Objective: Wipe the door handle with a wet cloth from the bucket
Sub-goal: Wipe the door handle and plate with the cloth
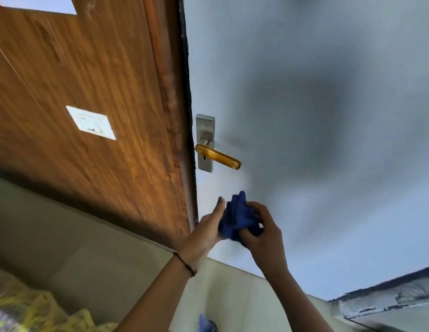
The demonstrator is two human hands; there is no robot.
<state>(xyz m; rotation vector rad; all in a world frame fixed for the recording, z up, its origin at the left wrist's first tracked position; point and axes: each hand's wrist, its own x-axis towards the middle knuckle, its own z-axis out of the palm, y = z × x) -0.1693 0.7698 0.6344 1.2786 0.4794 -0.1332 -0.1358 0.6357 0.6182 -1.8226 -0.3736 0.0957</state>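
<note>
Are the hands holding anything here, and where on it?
Yes: both hands grip the bunched blue cloth. The left hand holds its left side, the right hand its right and lower folds, below the door handle.

Soft, dim indoor light. A broad dark shadow smudges the pale door [304, 104] at centre right. Wide-angle distortion tilts the edges; lower corners are blurred.

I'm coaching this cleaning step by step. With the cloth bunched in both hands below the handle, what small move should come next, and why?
Probably raise the bunched blue cloth up to the amber lever door handle on its silver metal backplate. Both the left hand and right hand grip the cloth, which sits below the handle and apart from it, so no wiping contact exists yet.
</note>
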